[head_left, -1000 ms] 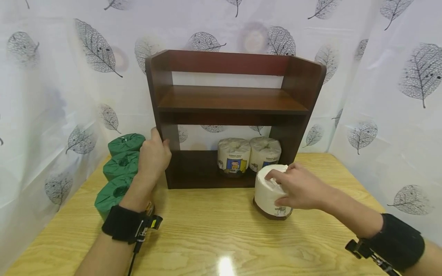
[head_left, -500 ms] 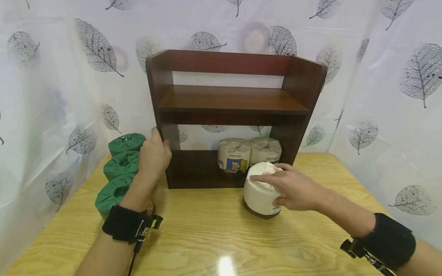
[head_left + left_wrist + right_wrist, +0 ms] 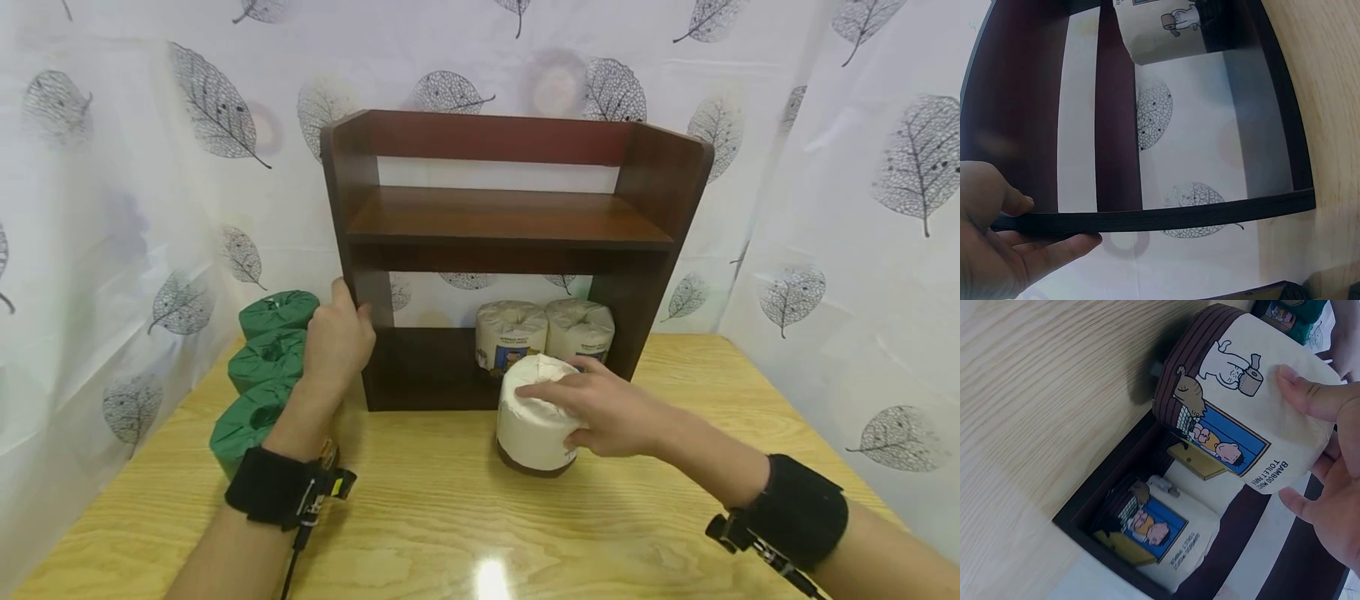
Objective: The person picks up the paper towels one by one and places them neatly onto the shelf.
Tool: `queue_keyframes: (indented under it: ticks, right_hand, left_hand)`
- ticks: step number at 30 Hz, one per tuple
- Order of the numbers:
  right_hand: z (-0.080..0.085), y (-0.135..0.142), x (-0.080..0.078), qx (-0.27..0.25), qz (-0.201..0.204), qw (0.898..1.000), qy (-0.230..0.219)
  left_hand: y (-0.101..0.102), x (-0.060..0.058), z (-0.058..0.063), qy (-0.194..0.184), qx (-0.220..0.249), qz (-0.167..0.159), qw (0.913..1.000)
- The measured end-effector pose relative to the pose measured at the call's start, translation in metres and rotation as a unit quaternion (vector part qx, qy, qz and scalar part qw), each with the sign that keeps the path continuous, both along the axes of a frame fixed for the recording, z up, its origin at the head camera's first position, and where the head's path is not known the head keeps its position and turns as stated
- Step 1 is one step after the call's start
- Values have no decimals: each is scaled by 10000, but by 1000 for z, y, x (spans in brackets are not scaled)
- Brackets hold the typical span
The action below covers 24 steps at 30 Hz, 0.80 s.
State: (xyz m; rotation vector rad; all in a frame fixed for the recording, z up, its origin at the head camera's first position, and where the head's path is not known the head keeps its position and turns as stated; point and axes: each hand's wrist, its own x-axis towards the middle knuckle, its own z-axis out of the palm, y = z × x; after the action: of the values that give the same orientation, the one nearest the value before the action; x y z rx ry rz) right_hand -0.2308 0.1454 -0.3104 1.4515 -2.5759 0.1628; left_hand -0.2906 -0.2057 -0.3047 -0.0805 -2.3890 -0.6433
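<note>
My right hand [image 3: 611, 408] grips a white toilet paper roll [image 3: 534, 429] by its upper part, in front of the lower shelf. Cartoon figures and the words "bamboo" and "toilet paper" show on its wrapper [image 3: 1235, 394] in the right wrist view. With my left hand [image 3: 335, 342] I hold the left side panel of a dark brown wooden shelf [image 3: 510, 217]; in the left wrist view the thumb and fingers lie on either side of the panel's edge. Two more white rolls, a left one [image 3: 512, 329] and a right one [image 3: 581, 329], stand on the lower shelf.
Several green-wrapped rolls [image 3: 273, 358] stand in a row left of the shelf, partly behind my left arm. The wooden table [image 3: 420, 508] extends in front. A white curtain with leaf prints [image 3: 183, 304] hangs behind and at both sides.
My right hand has carried the white toilet paper roll leftward along the front of the shelf. My left hand stays on the side panel.
</note>
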Motion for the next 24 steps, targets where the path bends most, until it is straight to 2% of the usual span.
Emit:
queue_keyframes:
  ticks: [5, 16, 24]
  right_hand:
    - [-2, -12, -6, -67, 267, 9996, 79]
    - [0, -35, -17, 25, 450, 9990, 75]
    - [-1, -56, -27, 117, 309, 9992, -239]
  left_hand:
    - [-1, 0, -1, -30, 2, 25, 10000]
    - [-1, -1, -1, 98, 48, -9, 9999]
    - [-1, 0, -1, 70, 55, -17, 10000]
